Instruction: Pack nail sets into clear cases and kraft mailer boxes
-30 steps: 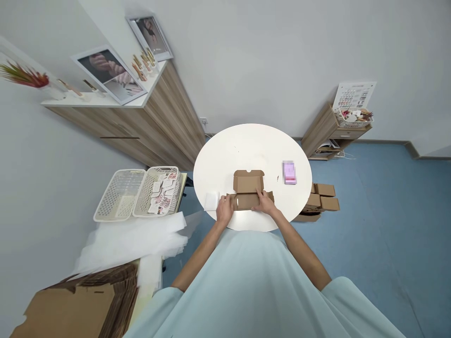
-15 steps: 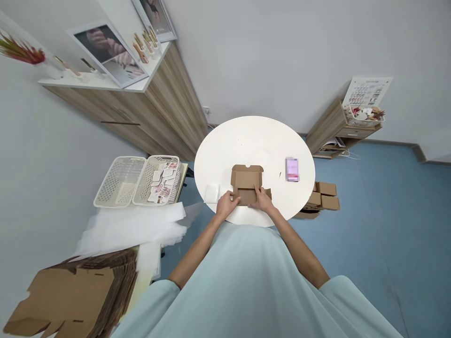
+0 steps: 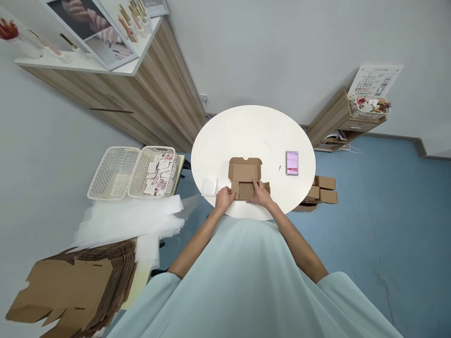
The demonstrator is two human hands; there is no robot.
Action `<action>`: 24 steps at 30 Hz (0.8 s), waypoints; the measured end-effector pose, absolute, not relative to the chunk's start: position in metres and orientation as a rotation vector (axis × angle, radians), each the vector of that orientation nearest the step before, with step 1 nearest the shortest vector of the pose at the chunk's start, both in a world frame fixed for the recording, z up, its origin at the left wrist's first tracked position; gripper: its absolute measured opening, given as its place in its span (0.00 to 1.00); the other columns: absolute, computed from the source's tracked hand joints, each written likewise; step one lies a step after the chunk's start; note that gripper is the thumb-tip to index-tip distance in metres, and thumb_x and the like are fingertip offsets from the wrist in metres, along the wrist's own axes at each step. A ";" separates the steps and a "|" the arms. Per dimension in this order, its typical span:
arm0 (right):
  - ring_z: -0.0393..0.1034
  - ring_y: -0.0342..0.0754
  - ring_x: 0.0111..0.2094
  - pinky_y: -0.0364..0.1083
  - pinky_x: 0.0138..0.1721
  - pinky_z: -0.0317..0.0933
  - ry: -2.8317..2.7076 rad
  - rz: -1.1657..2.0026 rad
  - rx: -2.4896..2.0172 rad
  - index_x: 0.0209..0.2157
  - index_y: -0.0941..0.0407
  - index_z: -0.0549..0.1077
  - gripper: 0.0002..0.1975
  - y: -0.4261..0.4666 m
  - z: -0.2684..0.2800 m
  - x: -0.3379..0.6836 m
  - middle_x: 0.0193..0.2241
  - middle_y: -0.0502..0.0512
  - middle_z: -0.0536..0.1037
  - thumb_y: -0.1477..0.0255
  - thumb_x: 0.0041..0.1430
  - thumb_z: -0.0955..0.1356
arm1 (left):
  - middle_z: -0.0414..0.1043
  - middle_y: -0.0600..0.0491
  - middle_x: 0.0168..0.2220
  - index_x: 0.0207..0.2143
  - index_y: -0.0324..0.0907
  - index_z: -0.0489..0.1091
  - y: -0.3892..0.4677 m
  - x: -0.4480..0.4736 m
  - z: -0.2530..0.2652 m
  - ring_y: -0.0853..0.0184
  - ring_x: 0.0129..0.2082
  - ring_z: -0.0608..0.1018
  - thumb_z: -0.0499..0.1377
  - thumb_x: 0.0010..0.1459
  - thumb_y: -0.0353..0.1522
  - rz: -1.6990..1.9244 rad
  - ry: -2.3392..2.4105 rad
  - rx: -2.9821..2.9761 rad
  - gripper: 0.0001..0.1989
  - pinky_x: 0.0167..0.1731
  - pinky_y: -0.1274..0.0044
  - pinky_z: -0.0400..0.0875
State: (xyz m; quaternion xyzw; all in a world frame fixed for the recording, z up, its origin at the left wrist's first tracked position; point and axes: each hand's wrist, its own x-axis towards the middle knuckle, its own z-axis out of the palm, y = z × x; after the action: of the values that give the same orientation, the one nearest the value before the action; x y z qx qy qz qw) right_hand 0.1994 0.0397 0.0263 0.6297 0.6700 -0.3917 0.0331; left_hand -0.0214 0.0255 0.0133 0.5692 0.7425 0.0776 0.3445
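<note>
A brown cardboard box (image 3: 244,172), partly folded, lies near the front edge of the round white table (image 3: 260,126). Its notched lid stands open on the far side, and a side flap sticks out at the right. My left hand (image 3: 224,199) grips the box's left side, thumb at the corner by the left flap. On the right side, my right hand (image 3: 261,194) holds the wall, with its fingers bent around the edge and the thumb near the front. The undersides of both hands' fingers are hidden. Left of my left hand lies a small white packet (image 3: 210,187).
A phone-like pink object (image 3: 292,163), blurred out, lies at the table's right. Folded boxes (image 3: 326,189) are stacked beyond the right edge. To the left are white baskets (image 3: 114,172), one holding printed cards (image 3: 160,173), white sheets (image 3: 134,216) and flat cardboard blanks (image 3: 70,291).
The flap at the box's left end now stands folded inward under my left hand. My right hand stays on the right side. The whole view has shifted slightly.
</note>
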 end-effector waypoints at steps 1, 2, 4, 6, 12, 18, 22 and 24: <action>0.63 0.68 0.67 0.57 0.59 0.67 2.070 -1.206 1.932 0.78 0.50 0.38 0.67 0.040 0.026 0.200 0.75 0.73 0.44 0.56 0.51 0.81 | 0.82 0.47 0.44 0.42 0.42 0.73 0.025 -0.022 0.014 0.58 0.46 0.81 0.61 0.67 0.36 0.191 1.926 1.475 0.07 0.44 0.73 0.69; 0.62 0.69 0.68 0.57 0.59 0.67 2.077 -1.204 1.930 0.78 0.50 0.38 0.67 0.041 0.026 0.200 0.75 0.73 0.44 0.56 0.51 0.81 | 0.82 0.47 0.43 0.42 0.42 0.73 0.025 -0.022 0.014 0.59 0.45 0.81 0.61 0.67 0.35 0.176 1.923 1.473 0.05 0.43 0.73 0.69; 0.61 0.69 0.69 0.57 0.59 0.68 2.081 -1.198 1.932 0.78 0.49 0.39 0.66 0.042 0.026 0.200 0.76 0.72 0.43 0.55 0.50 0.81 | 0.81 0.47 0.40 0.40 0.43 0.74 0.024 -0.021 0.016 0.59 0.43 0.81 0.59 0.67 0.33 0.131 1.919 1.485 0.04 0.41 0.73 0.69; 0.63 0.69 0.67 0.57 0.58 0.68 2.078 -1.190 1.947 0.78 0.48 0.41 0.66 0.043 0.024 0.199 0.76 0.72 0.44 0.55 0.50 0.81 | 0.81 0.47 0.38 0.39 0.42 0.74 0.024 -0.019 0.019 0.58 0.41 0.81 0.57 0.67 0.31 0.075 1.932 1.526 0.05 0.39 0.72 0.68; 0.69 0.64 0.63 0.56 0.56 0.69 2.208 -1.262 2.048 0.75 0.51 0.50 0.53 0.032 0.022 0.206 0.73 0.70 0.52 0.56 0.57 0.78 | 0.79 0.42 0.40 0.39 0.39 0.73 0.028 -0.008 0.027 0.56 0.41 0.80 0.55 0.67 0.27 -0.044 1.974 1.630 0.07 0.39 0.71 0.68; 0.74 0.56 0.47 0.53 0.48 0.69 2.156 -1.024 2.785 0.59 0.58 0.69 0.24 0.009 0.019 0.249 0.52 0.66 0.76 0.58 0.70 0.65 | 0.78 0.42 0.40 0.40 0.39 0.74 0.028 -0.008 0.028 0.56 0.42 0.80 0.55 0.67 0.26 -0.042 1.955 1.626 0.07 0.41 0.71 0.69; 0.76 0.56 0.43 0.49 0.44 0.66 1.829 -1.165 2.689 0.45 0.57 0.73 0.13 0.005 0.015 0.259 0.41 0.61 0.82 0.63 0.68 0.65 | 0.78 0.41 0.40 0.41 0.39 0.74 0.028 -0.007 0.026 0.54 0.42 0.80 0.54 0.66 0.26 -0.035 1.961 1.618 0.08 0.42 0.69 0.71; 0.77 0.54 0.42 0.47 0.43 0.65 1.789 -1.210 2.629 0.43 0.56 0.73 0.10 0.005 0.016 0.254 0.38 0.59 0.83 0.66 0.69 0.63 | 0.78 0.41 0.40 0.41 0.39 0.74 0.028 -0.007 0.024 0.53 0.43 0.80 0.54 0.66 0.26 -0.029 1.963 1.624 0.08 0.42 0.69 0.71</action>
State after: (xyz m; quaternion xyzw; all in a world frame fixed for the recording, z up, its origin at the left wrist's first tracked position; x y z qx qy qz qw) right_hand 0.2542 0.0049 0.0159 0.7661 0.5214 -0.3527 -0.1301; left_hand -0.0066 0.0278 0.0241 0.6095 0.7367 -0.0110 0.2926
